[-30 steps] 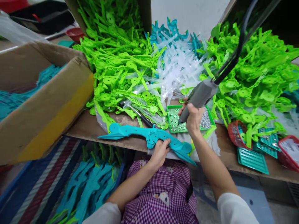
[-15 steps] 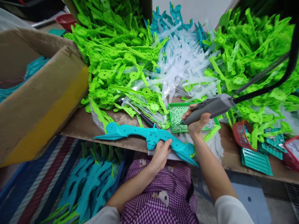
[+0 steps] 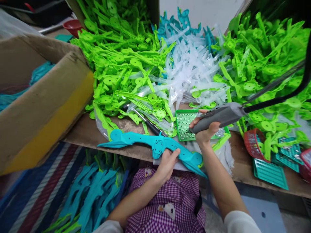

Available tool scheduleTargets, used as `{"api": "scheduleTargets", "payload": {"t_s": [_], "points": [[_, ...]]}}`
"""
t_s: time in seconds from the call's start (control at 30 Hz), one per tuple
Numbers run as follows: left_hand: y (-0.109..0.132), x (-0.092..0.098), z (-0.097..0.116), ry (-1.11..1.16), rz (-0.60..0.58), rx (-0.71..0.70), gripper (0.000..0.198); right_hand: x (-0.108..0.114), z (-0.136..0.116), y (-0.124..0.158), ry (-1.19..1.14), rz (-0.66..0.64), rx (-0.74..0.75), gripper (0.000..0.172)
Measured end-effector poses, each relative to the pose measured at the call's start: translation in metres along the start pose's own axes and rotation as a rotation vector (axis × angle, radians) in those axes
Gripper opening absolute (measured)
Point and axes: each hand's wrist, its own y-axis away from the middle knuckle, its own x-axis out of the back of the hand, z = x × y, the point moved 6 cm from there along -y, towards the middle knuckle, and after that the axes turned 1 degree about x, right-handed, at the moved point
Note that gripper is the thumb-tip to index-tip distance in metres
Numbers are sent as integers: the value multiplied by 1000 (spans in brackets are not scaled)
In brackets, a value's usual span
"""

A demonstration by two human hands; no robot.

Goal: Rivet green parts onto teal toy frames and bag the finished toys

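My left hand (image 3: pixel 167 163) grips the middle of a long teal plastic part (image 3: pixel 136 139) that lies along the front edge of the wooden bench (image 3: pixel 82 131). My right hand (image 3: pixel 205 129) is closed round a grey powered screwdriver (image 3: pixel 218 116) with a black cable (image 3: pixel 279 95) running up to the right. The tool lies almost level, its tip over a small green tray (image 3: pixel 188 124) filled with small screws.
Heaps of bright green plastic parts (image 3: pixel 126 61) and clear ones (image 3: pixel 191 69) cover the bench. A hand screwdriver (image 3: pixel 145 120) lies by the tray. A cardboard box (image 3: pixel 41 97) stands left. Red baskets (image 3: pixel 254 144) and teal trays (image 3: pixel 269 170) sit right. Teal parts (image 3: pixel 94 191) fill a bin below.
The grey tool has tipped from steeply angled to almost level over the screw tray. My left hand has stayed on the teal part. The view has shifted slightly.
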Motion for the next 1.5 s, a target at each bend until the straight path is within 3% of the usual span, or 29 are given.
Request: {"api": "scheduleTargets", "payload": {"t_s": [0.13, 0.3, 0.5, 0.8, 1.07, 1.2, 1.27, 1.4, 1.5], "points": [[1, 1, -2, 46, 30, 38, 37, 0, -32, 6, -15, 15, 46, 66], [1, 0, -3, 73, 40, 49, 37, -26, -59, 38, -8, -124, 45, 66], [-1, 0, -4, 69, 56, 27, 37, -36, -31, 62, 45, -156, -23, 77], [-4, 1, -9, 79, 35, -31, 42, -35, -6, 70, 30, -263, -16, 73], [-5, 9, -14, 100, 132, -21, 45, -44, -3, 79, 21, -384, 23, 66], [-6, 10, -16, 116, 117, -15, 42, -51, -8, 79, 14, -435, 19, 60], [-5, 8, -14, 110, 90, -8, 41, -53, -18, 70, 6, -405, 27, 58], [-2, 3, -6, 72, 28, -1, 39, -40, -49, 35, 49, -167, 128, 64], [0, 0, -1, 69, -1, 4, 40, -28, -53, 13, 121, -50, 149, 65]]}}
